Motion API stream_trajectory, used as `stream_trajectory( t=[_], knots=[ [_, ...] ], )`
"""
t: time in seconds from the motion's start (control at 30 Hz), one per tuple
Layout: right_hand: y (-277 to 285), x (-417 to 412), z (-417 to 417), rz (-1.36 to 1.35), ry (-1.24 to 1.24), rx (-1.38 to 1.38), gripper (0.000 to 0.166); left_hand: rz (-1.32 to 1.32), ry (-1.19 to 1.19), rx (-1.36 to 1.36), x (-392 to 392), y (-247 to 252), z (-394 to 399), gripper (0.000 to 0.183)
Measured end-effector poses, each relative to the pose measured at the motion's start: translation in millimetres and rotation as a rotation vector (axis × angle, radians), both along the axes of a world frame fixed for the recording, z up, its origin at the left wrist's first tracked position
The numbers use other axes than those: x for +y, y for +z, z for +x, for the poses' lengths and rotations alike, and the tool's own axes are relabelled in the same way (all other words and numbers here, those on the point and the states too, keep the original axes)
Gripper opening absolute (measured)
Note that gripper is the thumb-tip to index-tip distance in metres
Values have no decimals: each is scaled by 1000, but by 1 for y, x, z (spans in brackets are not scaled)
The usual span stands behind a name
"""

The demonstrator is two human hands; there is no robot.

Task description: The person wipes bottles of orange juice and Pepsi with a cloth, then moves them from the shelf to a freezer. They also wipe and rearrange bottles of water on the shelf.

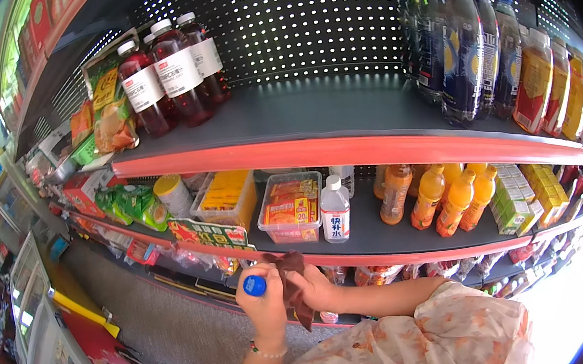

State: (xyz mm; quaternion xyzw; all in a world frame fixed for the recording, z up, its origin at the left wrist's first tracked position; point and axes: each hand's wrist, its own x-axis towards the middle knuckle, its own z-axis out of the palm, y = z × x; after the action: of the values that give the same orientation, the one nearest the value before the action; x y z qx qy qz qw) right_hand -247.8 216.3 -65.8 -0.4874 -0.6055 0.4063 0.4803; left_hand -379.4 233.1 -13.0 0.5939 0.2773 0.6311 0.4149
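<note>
My left hand [269,310] grips a bottle with a blue cap [254,285], the cap pointing up towards me; the fingers hide most of its body. Against it, my right hand [318,290] pinches a dark brown cloth [293,269], which hangs between the two hands. Both hands are in front of the red front edge of the middle shelf. Just beyond them stand a white-capped drink bottle [335,212] and a transparent plastic tub [292,235] of red and orange packets.
Dark-red juice bottles [177,76] and blue-capped bottles [460,52] stand on the upper shelf [288,111]. Orange drink bottles [455,200] and drink cartons [512,198] fill the middle shelf's right. A glass-topped freezer [62,363] is at left, across the grey floor [179,332].
</note>
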Motion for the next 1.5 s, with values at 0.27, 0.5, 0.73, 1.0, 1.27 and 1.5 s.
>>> stream_trajectory(
  t=[0.27, 0.5, 0.73, 1.0, 1.27, 1.5],
  knots=[
    [21, -21, 8, 146, 93, 266, 25, -36, -8, -86, 19, 4, 5, 6],
    [89, -57, 103, -232, 129, -366, 25, -79, 85, -32, 11, -8, -5, 6],
    [102, -94, 146, -457, 125, -1073, 24, -113, 102, 103, -5, 2, 1, 9],
    [195, -126, 162, -120, -27, -294, 55, 234, 101, 128, 65, 89, -14, 44],
    [302, -82, 150, 598, -674, 40, 44, 311, 62, 141, 187, 141, -36, 55],
    [338, -8, 173, 2, -1072, -1302, 44, 266, -129, 87, 232, 143, -48, 60]
  ],
)
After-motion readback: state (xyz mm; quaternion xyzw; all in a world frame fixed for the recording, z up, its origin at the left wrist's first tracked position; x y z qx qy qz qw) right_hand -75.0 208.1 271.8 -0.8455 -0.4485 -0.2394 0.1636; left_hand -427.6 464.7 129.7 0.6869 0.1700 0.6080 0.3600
